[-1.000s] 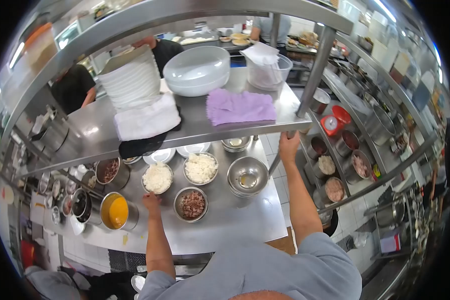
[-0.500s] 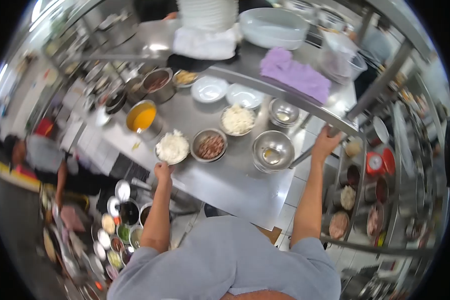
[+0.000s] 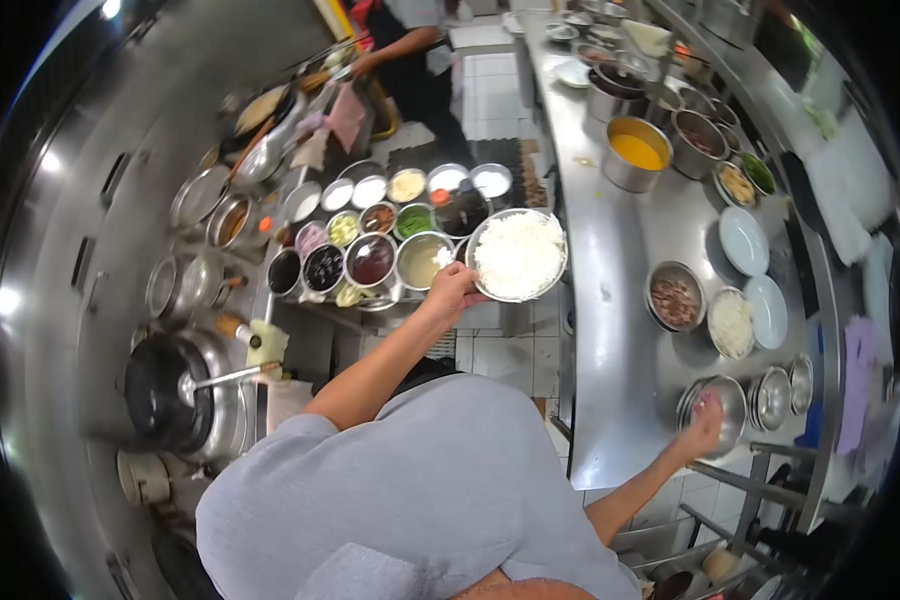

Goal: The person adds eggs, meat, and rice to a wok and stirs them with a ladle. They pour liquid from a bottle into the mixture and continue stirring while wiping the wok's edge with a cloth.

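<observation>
Left hand (image 3: 452,290) closed on the rim of the bowl of rice (image 3: 517,254), mid-frame, above the floor between condiment tins (image 3: 370,258) and surface (image 3: 620,330). Right hand (image 3: 705,425), grip unclear, at the empty bowl (image 3: 715,410), lower right. Best kept level, carried slowly.

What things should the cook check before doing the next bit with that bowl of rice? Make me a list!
1. Grip on the bowl of rice: the left hand holds its rim. Ok.
2. Bowl level: it looks close to flat, with no rice spilling. Ok.
3. What is under it: the bowl hangs off the steel counter, over the floor and beside the small sauce pots. Not ok for a slip.
4. Right hand: it rests at the empty steel bowl on the counter; whether it grips is unclear. Cannot tell.
5. Wok on the stove: its contents are too dark to see. Cannot tell.
</observation>
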### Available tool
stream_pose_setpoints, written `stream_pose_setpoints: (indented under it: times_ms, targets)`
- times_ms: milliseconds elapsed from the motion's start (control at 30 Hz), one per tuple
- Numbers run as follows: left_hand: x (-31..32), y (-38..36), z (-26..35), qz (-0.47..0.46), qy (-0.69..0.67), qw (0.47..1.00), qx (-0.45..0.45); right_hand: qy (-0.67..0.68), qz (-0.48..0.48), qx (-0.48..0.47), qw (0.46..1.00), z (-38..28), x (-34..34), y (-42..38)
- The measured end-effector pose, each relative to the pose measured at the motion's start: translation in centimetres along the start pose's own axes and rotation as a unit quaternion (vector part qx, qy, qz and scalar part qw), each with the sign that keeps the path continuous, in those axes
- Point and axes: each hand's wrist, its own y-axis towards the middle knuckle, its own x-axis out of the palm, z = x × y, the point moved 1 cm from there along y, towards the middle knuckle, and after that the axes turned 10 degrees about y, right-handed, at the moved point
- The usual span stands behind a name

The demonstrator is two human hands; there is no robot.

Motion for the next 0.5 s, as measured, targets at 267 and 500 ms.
stream_pose_setpoints:
  times_ms: [267, 500]
  targets:
    - [-17.1, -6.5, -0.1, 0.230, -0.043, 0.970, 0.072, 0.068, -0.522, 0.095, 0.845, -3.6, 25.5, -7.2]
    - [-30.4, -10.0, -1.2, 0.359, -0.081, 0.925, 0.091, 0.195, -0.613, 0.319, 0.696, -6.6, 50.4, -18.9]
